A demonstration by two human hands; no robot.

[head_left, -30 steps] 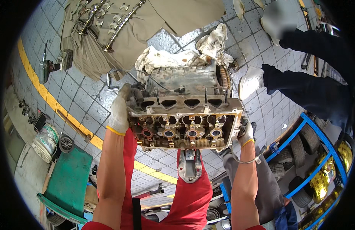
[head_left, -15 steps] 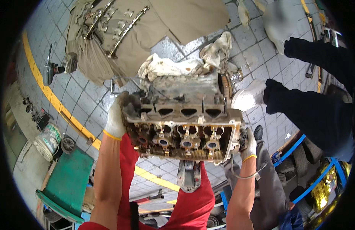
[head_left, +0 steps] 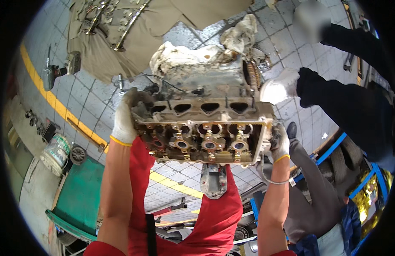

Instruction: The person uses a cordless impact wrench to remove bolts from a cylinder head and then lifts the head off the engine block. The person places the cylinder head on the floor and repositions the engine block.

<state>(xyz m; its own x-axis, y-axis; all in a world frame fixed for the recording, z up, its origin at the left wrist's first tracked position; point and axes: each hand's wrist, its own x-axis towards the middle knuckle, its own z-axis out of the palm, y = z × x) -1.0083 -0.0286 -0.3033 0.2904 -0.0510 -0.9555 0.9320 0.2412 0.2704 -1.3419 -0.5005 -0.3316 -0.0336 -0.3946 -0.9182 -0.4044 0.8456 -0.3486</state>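
Gloved fingers of the left hand and right hand are wrapped around opposite ends of the cylinder head, held between them with the engine block just beyond it. Should grip be lost on a grimy end, it could be tipped toward the white shoe past its right end; the dangling cable there could be snagged.

Engine partly hidden by cylinder head

Glare whitens a shoe while fisheye distortion bends the yellow line.
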